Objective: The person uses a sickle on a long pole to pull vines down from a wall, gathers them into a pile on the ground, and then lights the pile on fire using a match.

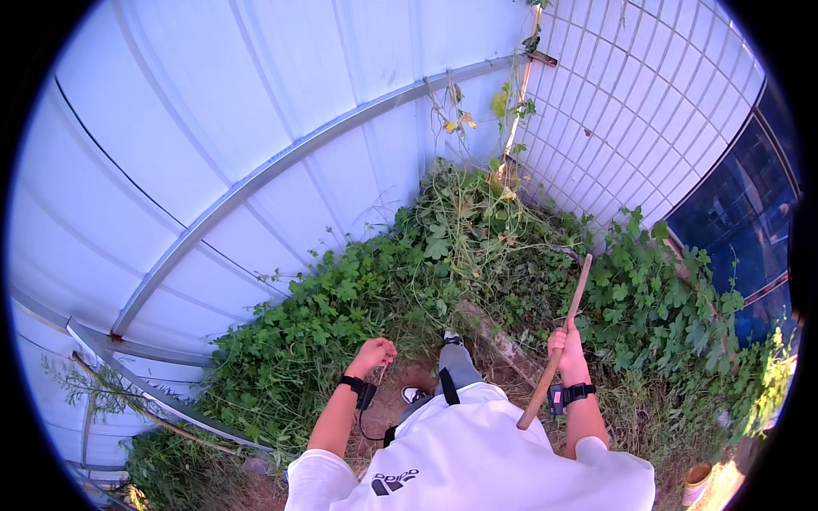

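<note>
In my right hand point(568, 343) is a long wooden stick point(581, 294), gripped near its middle. Its upper end points forward over the greenery, and its thicker lower end comes back across the front of my white shirt. My left hand point(373, 354) is held out in front of me beside the leafy plants, its fingers curled in; no object shows in it. Both wrists carry black strapped devices, and a thin cable runs from the left one point(366, 394). Leafy green vines point(294, 328) spread ahead and to the left, with a tangled heap of stems point(469, 221) in the corner.
A pale metal-panel wall point(281, 196) with a curved-looking rail stands left. White tiled wall point(630, 111) and blue panes point(741, 213) are at right. A rough log-like beam point(498, 341) lies near my feet. A bucket-like container point(696, 484) stands lower right.
</note>
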### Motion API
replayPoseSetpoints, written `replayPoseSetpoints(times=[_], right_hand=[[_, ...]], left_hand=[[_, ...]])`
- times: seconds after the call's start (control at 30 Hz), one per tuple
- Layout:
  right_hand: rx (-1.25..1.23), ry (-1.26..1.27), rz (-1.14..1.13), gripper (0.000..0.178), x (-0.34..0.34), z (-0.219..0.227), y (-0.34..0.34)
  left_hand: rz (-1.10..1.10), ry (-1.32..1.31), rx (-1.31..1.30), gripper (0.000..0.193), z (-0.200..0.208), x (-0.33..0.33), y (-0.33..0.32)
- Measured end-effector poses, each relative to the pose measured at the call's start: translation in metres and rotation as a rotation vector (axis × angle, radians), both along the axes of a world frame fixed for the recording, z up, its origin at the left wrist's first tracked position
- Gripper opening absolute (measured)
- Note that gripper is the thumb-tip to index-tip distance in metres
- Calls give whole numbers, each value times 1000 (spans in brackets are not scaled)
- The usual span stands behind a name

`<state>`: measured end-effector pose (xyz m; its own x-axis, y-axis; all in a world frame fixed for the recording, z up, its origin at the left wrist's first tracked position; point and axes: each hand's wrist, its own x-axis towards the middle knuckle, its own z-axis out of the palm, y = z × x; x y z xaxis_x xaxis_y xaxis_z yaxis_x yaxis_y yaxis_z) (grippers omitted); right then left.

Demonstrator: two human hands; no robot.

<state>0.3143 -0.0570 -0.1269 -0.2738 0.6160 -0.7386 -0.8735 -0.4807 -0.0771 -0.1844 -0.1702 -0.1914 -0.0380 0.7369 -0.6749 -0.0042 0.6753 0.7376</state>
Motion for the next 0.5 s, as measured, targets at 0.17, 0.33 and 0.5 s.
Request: replayPoseSetpoints(times=[0.17,0.33,0.5], right_hand=[[-21,-24,-140,55,-21,-36,23],[60,-164,0,51,-95,-27,116],[329,-290,173,50,-203,20,263]], left_hand=[[74,92,4,21,17,-14,8],[76,21,75,30,33,3,-2],[142,22,41,40,25,27,-15]])
